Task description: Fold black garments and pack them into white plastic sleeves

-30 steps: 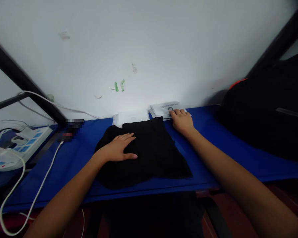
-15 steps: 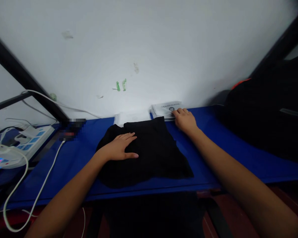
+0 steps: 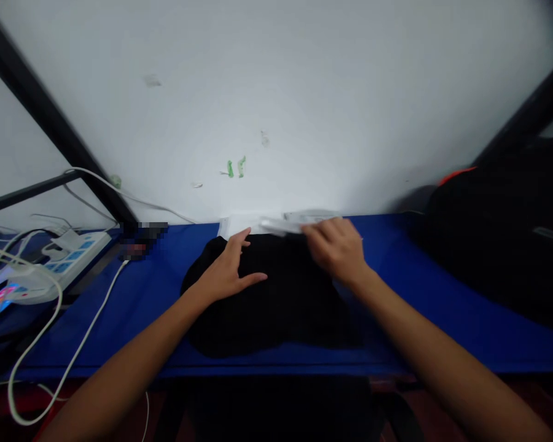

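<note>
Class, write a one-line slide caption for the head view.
Right hand gripping a blurred white packet, left hand over black cloth on a blue table.

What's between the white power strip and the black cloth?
In the head view, a dark object, too blurred to name, lies between the power strip and the black cloth, on the blue tabletop, with a white cable running from it.

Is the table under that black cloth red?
No, the black cloth is lying on a blue tabletop.
</note>
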Demonstrator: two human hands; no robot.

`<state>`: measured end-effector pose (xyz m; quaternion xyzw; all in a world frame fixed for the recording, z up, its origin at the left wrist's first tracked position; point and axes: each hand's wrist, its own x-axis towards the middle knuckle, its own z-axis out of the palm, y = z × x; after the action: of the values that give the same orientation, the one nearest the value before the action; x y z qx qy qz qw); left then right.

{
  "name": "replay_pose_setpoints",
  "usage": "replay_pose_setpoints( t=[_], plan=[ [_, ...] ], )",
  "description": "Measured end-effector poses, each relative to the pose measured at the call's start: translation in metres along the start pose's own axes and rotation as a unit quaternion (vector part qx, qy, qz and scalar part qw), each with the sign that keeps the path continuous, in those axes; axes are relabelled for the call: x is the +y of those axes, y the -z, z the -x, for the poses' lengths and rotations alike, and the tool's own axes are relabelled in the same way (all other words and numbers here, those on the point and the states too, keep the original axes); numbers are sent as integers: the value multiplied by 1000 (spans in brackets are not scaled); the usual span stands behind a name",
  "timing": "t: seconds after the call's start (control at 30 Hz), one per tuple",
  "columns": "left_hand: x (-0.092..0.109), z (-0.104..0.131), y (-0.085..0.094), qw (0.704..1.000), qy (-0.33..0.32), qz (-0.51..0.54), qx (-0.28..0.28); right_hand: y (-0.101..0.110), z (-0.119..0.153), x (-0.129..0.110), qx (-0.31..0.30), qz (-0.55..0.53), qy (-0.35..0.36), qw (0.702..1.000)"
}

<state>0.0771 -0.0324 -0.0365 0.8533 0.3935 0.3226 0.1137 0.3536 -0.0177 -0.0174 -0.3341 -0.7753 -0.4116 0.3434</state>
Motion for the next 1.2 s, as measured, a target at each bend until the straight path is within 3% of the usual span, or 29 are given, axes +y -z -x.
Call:
replay_pose_setpoints(
  t=[0.07,0.17,0.27,0.37,0.5,0.67,0.87,1.07,1.2],
  plan=[
    [-2,-1,0,998,-29,12,62,11,-7,-29,-18,-81,110,990],
    [-8,-2,3,995,-93,-6,47,16,-10,-55,-47,-136,166,976],
    [-15,-3,6,993,-111,-11,43,14,-6,-51,-62,-161,125,977],
    [-20,-5,9,991,-95,-49,82,12,0,-29,-76,-199,25,977],
    [-18,-7,13,980,-58,-133,136,12,7,-12,-101,-289,-56,950],
    [3,-6,13,962,-105,-178,179,16,5,-27,-48,-351,-65,933],
    [20,-5,10,961,-205,-132,127,20,3,-39,-25,-370,-21,929],
    [8,-5,14,963,-150,-131,182,22,2,-30,-56,-386,-33,920],
    [14,-4,12,958,-174,-107,201,25,0,-31,-22,-372,5,928]
  ],
)
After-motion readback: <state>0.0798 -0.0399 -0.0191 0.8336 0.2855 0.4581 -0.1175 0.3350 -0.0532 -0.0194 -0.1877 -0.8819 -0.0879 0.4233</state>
